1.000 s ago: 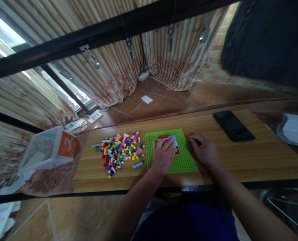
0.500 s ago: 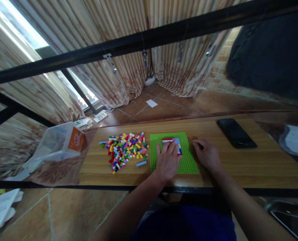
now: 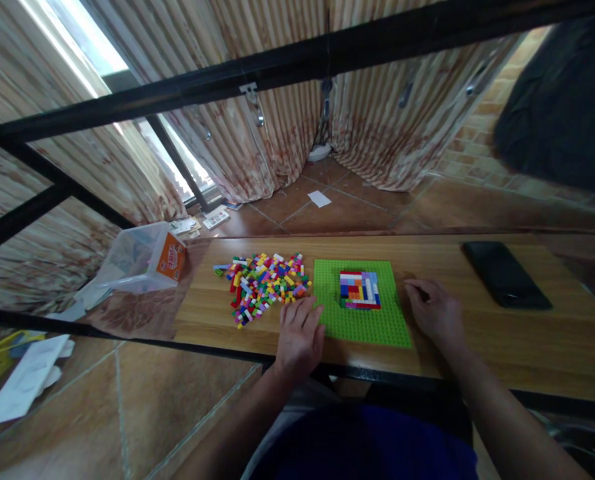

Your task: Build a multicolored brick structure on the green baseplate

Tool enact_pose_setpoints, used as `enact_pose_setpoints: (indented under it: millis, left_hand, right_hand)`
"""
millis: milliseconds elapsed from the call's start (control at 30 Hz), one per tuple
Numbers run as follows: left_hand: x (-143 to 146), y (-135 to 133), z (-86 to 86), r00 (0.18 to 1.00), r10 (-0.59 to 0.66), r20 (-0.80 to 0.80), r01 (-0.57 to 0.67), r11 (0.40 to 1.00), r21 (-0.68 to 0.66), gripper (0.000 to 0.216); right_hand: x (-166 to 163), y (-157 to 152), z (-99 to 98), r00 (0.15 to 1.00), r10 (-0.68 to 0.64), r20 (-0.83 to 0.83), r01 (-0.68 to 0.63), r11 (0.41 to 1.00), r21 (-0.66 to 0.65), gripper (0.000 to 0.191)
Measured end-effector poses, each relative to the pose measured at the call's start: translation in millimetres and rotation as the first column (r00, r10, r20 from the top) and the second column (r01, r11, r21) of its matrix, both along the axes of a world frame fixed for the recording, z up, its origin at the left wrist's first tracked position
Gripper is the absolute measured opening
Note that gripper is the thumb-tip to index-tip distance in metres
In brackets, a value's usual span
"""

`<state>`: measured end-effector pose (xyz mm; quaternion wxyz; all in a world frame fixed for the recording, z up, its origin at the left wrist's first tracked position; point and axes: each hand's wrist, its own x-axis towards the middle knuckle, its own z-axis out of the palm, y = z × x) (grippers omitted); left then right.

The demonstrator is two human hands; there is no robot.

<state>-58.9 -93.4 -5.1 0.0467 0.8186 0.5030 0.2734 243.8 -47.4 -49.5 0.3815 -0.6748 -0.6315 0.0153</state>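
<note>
Head view: left hand (image 3: 299, 331), fingers (image 3: 305, 308) spread flat and released, resting on wooden table (image 3: 477, 333) between loose brick pile (image 3: 265, 285) and green baseplate (image 3: 360, 303). Right hand (image 3: 435, 312) loosely curled, empty, beside baseplate. Multicoloured brick patch (image 3: 359, 289) on baseplate. Black phone (image 3: 506, 274) far right. Tiled floor (image 3: 327, 207), striped curtains (image 3: 257, 153) beyond.
</note>
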Motion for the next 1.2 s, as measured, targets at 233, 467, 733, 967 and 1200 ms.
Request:
enact_pose_setpoints:
  millis: [233, 467, 733, 967, 1200]
  left_hand:
    - [-45.7, 4.5, -6.9, 0.975, 0.213, 0.067, -0.215, 0.976, 0.022, 0.028]
    - [-54.8, 3.2, -12.1, 0.963, 0.266, 0.053, -0.266, 0.964, -0.005, 0.019]
    - [-35.7, 24.8, -6.1, 0.972, 0.236, 0.010, -0.235, 0.971, -0.047, 0.016]
    - [-34.0, 34.9, -3.3, 0.971, 0.229, -0.068, -0.235, 0.968, -0.091, 0.023]
    - [-33.5, 39.7, -2.1, 0.965, 0.232, -0.120, -0.244, 0.965, -0.099, 0.016]
  right_hand:
    - [3.3, -2.3, 0.1, 1.000, 0.016, 0.013, -0.016, 1.000, -0.005, 0.026]
    - [5.4, -2.6, -1.6, 0.998, -0.013, 0.063, 0.014, 1.000, -0.017, 0.034]
    - [4.1, -3.5, 1.8, 0.999, 0.002, 0.053, 0.000, 0.999, -0.032, 0.031]
    - [4.7, -2.9, -1.0, 0.997, -0.010, 0.070, 0.011, 1.000, -0.010, 0.029]
    - [2.0, -2.3, 2.3, 0.997, 0.003, 0.080, -0.004, 1.000, 0.012, 0.027]
